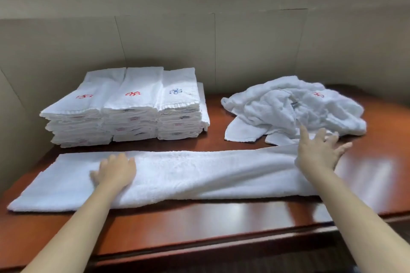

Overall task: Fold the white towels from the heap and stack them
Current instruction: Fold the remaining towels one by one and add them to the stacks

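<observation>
The left hand (115, 173) lies flat on the towel (199, 175), stretched along the front edge of the desk (199, 224); the right hand (319, 153), fingers spread, touches its right end. The stack (124, 106) sits back left, the heap (292, 108) back right.

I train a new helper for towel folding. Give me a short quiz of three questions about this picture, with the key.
1. True or false: the heap lies to the right of the folded stacks.
2. Which hand is nearer the heap? A: left. B: right.
3. Fill in: the emblem on the rightmost stack's top towel is ____.
Key: 1 true; 2 B, the right hand; 3 blue.
</observation>
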Tool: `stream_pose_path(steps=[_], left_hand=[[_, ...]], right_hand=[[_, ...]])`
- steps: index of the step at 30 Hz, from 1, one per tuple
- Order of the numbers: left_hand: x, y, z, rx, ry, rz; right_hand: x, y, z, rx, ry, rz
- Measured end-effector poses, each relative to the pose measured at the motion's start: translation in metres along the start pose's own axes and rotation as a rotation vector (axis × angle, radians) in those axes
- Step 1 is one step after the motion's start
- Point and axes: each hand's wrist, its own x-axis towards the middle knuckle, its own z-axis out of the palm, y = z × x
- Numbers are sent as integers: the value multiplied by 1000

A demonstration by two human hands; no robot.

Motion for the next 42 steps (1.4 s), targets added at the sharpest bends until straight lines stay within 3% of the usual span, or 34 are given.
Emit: stream_pose_path(steps=[2,5,7,9,15,19,22,25,29,33,38,42], left_hand=[[-18,47,14,9,-59,213],[-36,89,31,-13,-63,422],[-38,97,34,-75,13,465],[-33,95,34,-106,69,485],[-20,84,27,-205,6,556],[-22,84,22,-431,-1,521],[-28,82,20,-416,-58,571],[-27,83,19,-334,-114,568],[-25,88,16,-265,-116,586],[-28,95,13,-349,-25,549],[-25,96,16,-310,-45,523],[-21,88,15,-372,-96,566]], right_hand=[[-5,-13,3,34,14,-47],[-14,-39,12,126,5,-378],[-28,-54,23,235,-123,-610],[-37,-57,32,278,-168,-705],[-24,-30,42,446,-56,-611],[-21,-12,37,347,123,-312],[-17,5,30,399,-12,-14],[-12,24,24,535,-175,134],[-8,47,24,593,-292,182],[-6,65,25,793,-426,226],[-12,76,28,995,-444,166],[-10,96,22,817,-526,82]])
